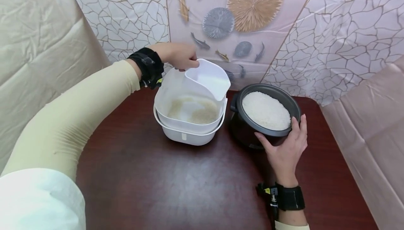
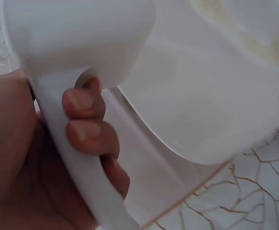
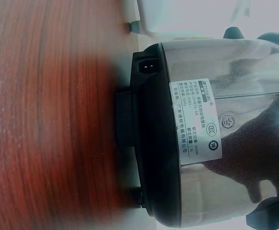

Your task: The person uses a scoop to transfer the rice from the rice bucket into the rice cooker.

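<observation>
My left hand curls its fingers round the handle of a white scoop. The scoop is tilted, with its pointed lip over the right side of a white rice bin, and some white contents show inside it. Thin patches of rice lie on the bin's floor. To the right, a rice cooker with a dark rim stands full of white rice. My right hand grips its near right side, thumb in front and fingertips at the rim; in the right wrist view only bits of fingers show.
Bin and cooker stand side by side near the back of a dark red-brown table. Behind them hangs a patterned cloth. A curved bail handle runs round the bin, and a side handle of the cooker faces it.
</observation>
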`<action>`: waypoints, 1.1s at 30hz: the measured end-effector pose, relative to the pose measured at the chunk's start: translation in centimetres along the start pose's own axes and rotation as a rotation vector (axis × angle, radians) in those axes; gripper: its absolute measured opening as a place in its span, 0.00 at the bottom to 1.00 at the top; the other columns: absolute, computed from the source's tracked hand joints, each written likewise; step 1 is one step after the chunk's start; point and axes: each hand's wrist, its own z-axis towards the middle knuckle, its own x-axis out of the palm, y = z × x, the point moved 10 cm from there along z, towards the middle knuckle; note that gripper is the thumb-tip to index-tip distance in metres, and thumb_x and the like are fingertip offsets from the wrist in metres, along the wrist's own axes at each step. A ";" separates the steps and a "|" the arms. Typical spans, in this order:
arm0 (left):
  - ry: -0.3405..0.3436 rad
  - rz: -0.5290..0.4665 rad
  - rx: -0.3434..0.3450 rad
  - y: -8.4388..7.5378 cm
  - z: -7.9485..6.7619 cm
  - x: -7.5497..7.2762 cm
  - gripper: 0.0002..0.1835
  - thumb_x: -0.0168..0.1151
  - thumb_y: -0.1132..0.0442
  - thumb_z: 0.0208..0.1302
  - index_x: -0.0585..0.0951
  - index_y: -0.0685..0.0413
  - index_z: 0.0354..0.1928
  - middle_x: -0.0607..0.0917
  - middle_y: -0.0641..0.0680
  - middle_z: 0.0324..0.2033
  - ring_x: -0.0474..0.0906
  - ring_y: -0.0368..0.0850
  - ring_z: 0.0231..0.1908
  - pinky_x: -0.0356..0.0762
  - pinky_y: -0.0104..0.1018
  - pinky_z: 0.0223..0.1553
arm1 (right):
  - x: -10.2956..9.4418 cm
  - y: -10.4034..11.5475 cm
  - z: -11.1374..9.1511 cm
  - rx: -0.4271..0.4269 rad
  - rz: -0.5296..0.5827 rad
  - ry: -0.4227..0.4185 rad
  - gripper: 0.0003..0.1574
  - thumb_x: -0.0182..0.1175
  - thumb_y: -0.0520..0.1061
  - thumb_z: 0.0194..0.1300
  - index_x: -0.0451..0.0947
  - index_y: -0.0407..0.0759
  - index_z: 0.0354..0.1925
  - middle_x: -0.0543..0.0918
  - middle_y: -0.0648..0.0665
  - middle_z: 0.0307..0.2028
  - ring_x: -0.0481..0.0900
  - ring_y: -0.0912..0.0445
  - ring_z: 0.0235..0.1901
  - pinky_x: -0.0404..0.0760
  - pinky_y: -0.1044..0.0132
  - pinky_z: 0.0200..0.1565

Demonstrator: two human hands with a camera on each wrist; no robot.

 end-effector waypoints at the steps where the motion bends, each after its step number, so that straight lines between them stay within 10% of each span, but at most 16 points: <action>1: 0.009 -0.003 -0.002 0.3 -0.2 0.2 0.25 0.42 0.56 0.80 0.75 0.51 0.21 0.73 0.45 0.16 0.68 0.39 0.19 0.66 0.36 0.30 | 0.0 0.0 0.0 0.000 0.000 0.000 0.76 0.77 0.81 0.44 0.65 0.39 0.76 0.56 0.44 0.82 0.54 0.44 0.80 0.51 0.25 0.68; 12: 0.095 0.055 -0.045 1.9 -0.6 2.2 0.22 0.43 0.54 0.84 0.80 0.56 0.32 0.79 0.49 0.22 0.71 0.41 0.25 0.69 0.38 0.37 | 0.0 0.1 0.2 0.003 0.010 0.000 0.74 0.80 0.76 0.44 0.65 0.36 0.75 0.56 0.43 0.82 0.54 0.44 0.80 0.51 0.24 0.68; 19: 0.209 0.143 -0.208 2.2 -0.4 3.6 0.22 0.48 0.44 0.83 0.81 0.54 0.44 0.86 0.49 0.32 0.74 0.43 0.31 0.69 0.40 0.41 | 0.0 0.2 0.2 0.004 0.012 -0.002 0.74 0.80 0.76 0.44 0.65 0.35 0.75 0.56 0.43 0.82 0.54 0.44 0.80 0.51 0.25 0.68; 27: 0.110 0.208 -0.244 0.7 0.5 4.3 0.18 0.61 0.45 0.77 0.83 0.54 0.43 0.86 0.47 0.24 0.78 0.40 0.23 0.73 0.39 0.35 | -0.1 0.0 0.1 0.000 0.000 -0.008 0.76 0.76 0.82 0.45 0.65 0.36 0.76 0.57 0.42 0.82 0.54 0.43 0.80 0.51 0.24 0.68; 33: 0.035 0.292 -0.178 -1.3 1.2 4.7 0.16 0.70 0.51 0.71 0.82 0.58 0.41 0.83 0.53 0.35 0.77 0.49 0.34 0.78 0.47 0.45 | -0.1 -0.1 0.2 -0.005 -0.001 -0.012 0.77 0.74 0.84 0.45 0.66 0.36 0.75 0.57 0.43 0.82 0.55 0.44 0.80 0.52 0.24 0.68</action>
